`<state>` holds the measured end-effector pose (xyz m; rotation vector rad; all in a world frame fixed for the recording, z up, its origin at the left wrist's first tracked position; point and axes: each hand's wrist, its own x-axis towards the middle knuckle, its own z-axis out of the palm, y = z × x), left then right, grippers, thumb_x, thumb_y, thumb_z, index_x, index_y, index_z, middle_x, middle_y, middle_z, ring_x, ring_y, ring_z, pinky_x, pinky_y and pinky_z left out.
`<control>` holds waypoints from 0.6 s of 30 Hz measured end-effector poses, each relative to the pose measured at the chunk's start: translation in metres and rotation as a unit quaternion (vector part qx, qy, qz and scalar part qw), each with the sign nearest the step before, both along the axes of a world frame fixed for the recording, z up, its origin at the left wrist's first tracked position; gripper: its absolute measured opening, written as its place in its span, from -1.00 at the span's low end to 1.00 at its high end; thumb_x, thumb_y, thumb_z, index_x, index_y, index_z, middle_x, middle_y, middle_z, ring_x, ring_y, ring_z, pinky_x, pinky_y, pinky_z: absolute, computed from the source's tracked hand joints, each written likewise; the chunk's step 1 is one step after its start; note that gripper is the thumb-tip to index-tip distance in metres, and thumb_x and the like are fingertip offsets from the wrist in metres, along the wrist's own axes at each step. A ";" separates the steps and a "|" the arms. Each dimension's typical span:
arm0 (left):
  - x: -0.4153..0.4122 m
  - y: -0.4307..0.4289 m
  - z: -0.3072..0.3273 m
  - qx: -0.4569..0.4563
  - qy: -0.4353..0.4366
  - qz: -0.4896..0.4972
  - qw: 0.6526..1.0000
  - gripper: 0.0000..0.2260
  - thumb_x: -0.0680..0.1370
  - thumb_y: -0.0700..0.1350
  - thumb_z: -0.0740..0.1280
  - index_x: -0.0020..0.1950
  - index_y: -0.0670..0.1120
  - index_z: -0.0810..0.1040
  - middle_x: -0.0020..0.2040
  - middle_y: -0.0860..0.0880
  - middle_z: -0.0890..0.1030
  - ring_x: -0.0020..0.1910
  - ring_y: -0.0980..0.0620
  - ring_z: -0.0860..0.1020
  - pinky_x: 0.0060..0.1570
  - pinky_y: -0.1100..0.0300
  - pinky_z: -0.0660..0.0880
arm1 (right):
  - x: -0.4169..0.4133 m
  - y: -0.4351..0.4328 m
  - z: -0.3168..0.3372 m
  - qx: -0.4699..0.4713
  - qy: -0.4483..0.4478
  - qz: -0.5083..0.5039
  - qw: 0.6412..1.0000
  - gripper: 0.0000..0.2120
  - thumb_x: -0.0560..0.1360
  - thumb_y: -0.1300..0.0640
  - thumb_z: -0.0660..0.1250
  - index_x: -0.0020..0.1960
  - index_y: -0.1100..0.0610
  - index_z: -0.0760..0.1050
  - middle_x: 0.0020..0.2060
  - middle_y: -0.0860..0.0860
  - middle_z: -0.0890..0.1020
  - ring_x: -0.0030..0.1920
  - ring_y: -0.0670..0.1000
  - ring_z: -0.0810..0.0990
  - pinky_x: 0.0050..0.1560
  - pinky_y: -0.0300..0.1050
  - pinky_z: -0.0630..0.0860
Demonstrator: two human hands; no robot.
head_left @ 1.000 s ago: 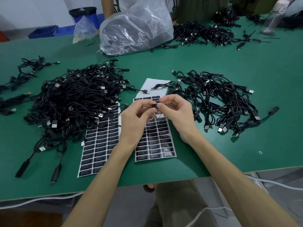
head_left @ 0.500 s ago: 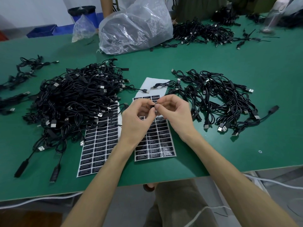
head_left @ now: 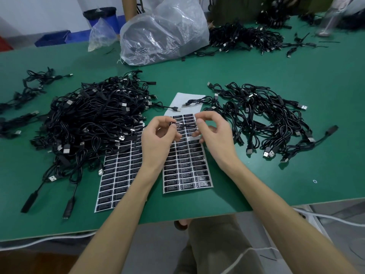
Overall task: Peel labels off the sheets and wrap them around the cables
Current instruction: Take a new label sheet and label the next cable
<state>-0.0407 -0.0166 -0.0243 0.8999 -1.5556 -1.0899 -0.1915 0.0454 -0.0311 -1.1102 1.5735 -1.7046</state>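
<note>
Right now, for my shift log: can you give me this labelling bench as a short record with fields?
Left hand: pinches a thin black cable above the sheets
Right hand: fingertips at the same cable, grip unclear
Centre label sheet: flat on the green table, top rows already peeled bare
Left label sheet: flat, its far end under cables
Large cable pile: left of the sheets
Smaller cable pile: right of the sheets
Far side: clear plastic bag

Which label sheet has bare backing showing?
The right sheet: its far end is blank white backing. The left sheet shows only labels, its far end under the cable pile.
</note>
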 end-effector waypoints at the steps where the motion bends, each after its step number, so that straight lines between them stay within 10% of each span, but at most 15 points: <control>1: 0.000 0.000 0.000 0.002 0.003 -0.004 1.000 -0.92 0.60 -0.33 0.37 0.08 -0.22 0.59 -0.16 -0.29 0.66 -0.28 -0.01 0.67 -0.16 0.22 0.60 | 0.001 0.000 0.000 0.007 0.015 0.018 1.000 -0.87 0.66 0.18 0.33 0.19 0.10 0.58 0.11 0.05 0.64 -0.14 0.01 0.73 -0.16 -0.15 0.59; 18: -0.002 0.000 -0.004 -0.012 -0.031 -0.064 0.997 -0.88 0.61 -0.27 0.41 0.08 -0.07 0.61 -0.06 -0.09 0.69 -0.13 -0.11 0.69 -0.10 0.14 0.64 | 0.001 -0.004 -0.003 0.011 0.035 0.058 0.998 -0.85 0.57 0.35 0.40 0.10 0.21 0.67 -0.19 0.03 0.70 -0.22 -0.05 0.66 -0.23 -0.25 0.55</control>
